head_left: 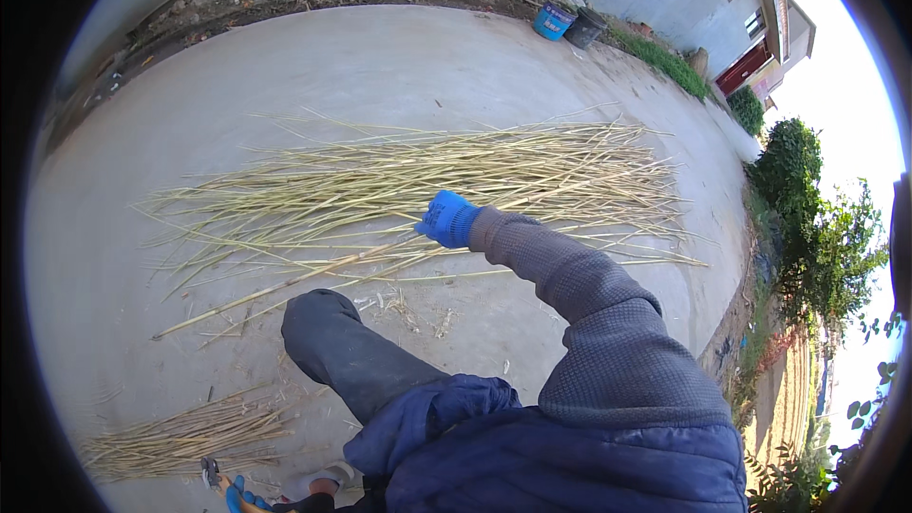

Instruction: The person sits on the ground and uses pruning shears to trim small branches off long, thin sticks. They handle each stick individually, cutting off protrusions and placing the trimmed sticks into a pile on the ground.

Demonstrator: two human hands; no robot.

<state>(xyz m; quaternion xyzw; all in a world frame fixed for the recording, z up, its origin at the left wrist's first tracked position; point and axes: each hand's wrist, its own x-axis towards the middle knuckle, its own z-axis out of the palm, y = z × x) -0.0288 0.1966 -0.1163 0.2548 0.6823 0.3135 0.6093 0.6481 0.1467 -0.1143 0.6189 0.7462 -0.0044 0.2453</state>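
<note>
At the far left I see a small bundle of dry stalks (180,437) lying on the concrete ground (114,228). Just beside it, at the lower edge, my left hand (239,494) in a blue glove has its grip closed around a pair of shears (211,471), blades pointing up toward that bundle. Above my bent knee (323,318) lies the large spread of stalks (418,185), long, thin, pale yellow-green, fanned lengthwise across the concrete. My right hand (446,218), also blue-gloved, reaches out to this pile and its grip is wrapped on one long stalk (285,283) that slants down to the left. Far back stand a blue bucket (553,19) and a dark bucket (586,28), touching; I cannot tell what is in them.
</note>
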